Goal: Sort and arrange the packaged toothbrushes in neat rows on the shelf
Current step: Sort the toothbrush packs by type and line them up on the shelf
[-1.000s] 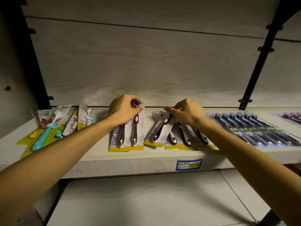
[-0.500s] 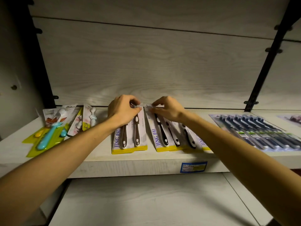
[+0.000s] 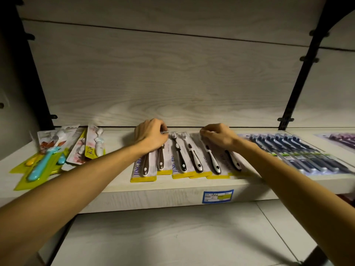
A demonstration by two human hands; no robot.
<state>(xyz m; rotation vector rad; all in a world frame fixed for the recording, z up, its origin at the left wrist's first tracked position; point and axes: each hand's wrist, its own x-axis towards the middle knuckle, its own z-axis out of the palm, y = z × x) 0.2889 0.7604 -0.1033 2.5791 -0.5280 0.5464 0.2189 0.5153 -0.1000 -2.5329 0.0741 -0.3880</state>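
Head view, drugstore shelf (image 3: 119,196) at chest height: 2 hands working the far ends of yellow-edged toothbrush packs. Left hand (image 3: 150,136) curled down on the top of the leftmost 2-brush pack (image 3: 148,164), fingers closed over its upper edge, apparently to pin it square against the back panel (image 3: 172,83). Right hand (image 3: 218,137) likewise bent over the tops of the overlapping packs (image 3: 203,162) further right, fingertips pressed to the card; whether pinching or merely pressing, cannot tell. Hands well apart, 1 pack's brush heads visible between them. Packs lying flat, handles toward the shelf's front lip, lower edges staggered rather than level, so the row likely not yet finished. Children's brush packs (image 3: 48,160) fanned loosely at far left, untouched. Dark multi-brush packs (image 3: 299,156) already in tidy parallel at right. Blue price label (image 3: 218,195) on the shelf face below.
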